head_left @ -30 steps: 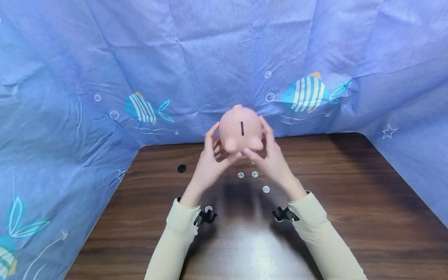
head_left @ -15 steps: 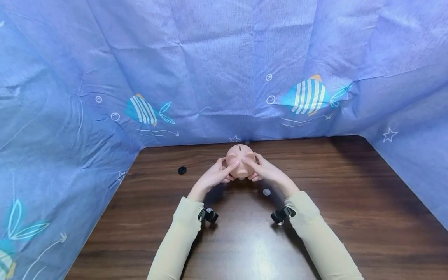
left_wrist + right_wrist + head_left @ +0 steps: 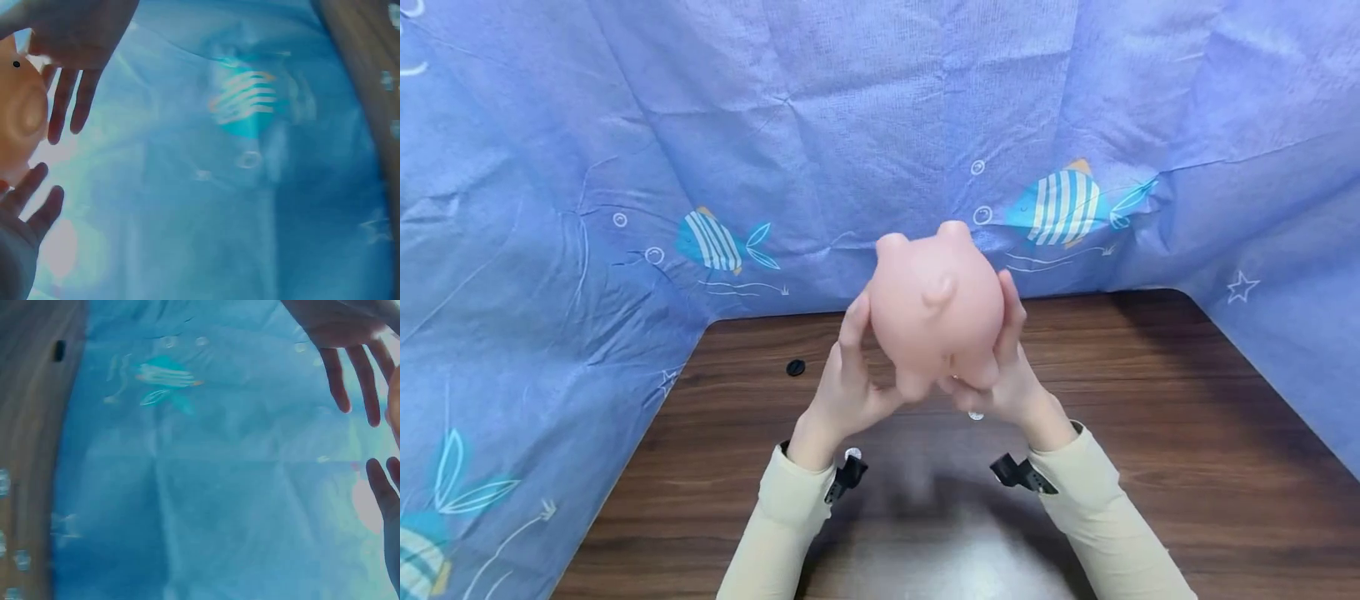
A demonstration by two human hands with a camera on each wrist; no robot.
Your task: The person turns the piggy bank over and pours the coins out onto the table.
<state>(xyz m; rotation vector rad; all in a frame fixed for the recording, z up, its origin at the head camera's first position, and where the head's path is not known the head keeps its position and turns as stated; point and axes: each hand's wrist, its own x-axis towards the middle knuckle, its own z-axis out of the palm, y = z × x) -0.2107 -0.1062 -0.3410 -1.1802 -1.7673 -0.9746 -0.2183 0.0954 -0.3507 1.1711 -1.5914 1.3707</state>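
Observation:
A pink piggy bank (image 3: 936,300) is held up above the far part of the table, its curly tail facing the head camera. My left hand (image 3: 842,387) grips it from the left side, fingers curved around the body and thumb at the underside. On the opposite side my right hand (image 3: 1018,383) holds it the same way. The left wrist view catches the piggy bank (image 3: 22,119) at its edge, with a round snout and a black eye dot. Only a sliver of the piggy bank (image 3: 395,406) shows in the right wrist view.
A round black disc (image 3: 795,367) lies on the dark wooden table (image 3: 715,483), left of my hands. One silvery coin (image 3: 976,415) lies below my right hand, another coin (image 3: 853,454) by the left wrist strap. A blue fish-print curtain (image 3: 865,125) surrounds the table.
Both hands first brought the piggy bank down toward the table, slot up and snout toward me. Since then they have raised it nearer the head camera and turned its tail side toward me.

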